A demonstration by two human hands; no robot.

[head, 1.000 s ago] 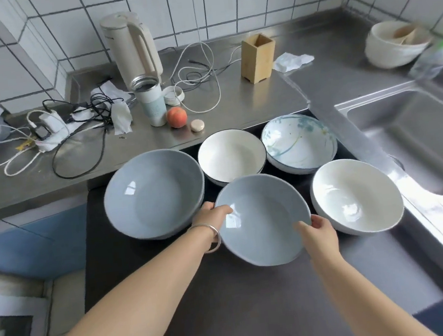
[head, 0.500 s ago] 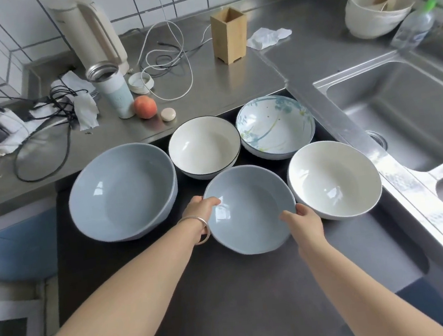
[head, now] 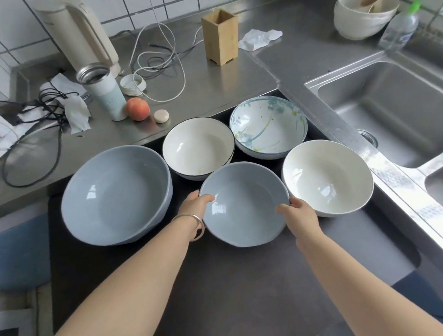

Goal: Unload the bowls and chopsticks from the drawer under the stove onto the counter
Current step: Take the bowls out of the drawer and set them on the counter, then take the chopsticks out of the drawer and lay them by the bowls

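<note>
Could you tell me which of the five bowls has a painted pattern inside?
The patterned bowl, back right beside the black-rimmed white one; the others are plain.

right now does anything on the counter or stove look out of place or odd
The large blue bowl sits tilted, its far rim raised, unlike the level bowls beside it. On the steel counter, loose cables and crumpled tissues clutter the space around an uncapped tumbler and a peach. Nothing looks spilled or broken.

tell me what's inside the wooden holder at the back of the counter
The wooden holder looks empty near its open top: no chopsticks stick out. Its walls hide the lower inside, so the bottom cannot be seen.
</note>
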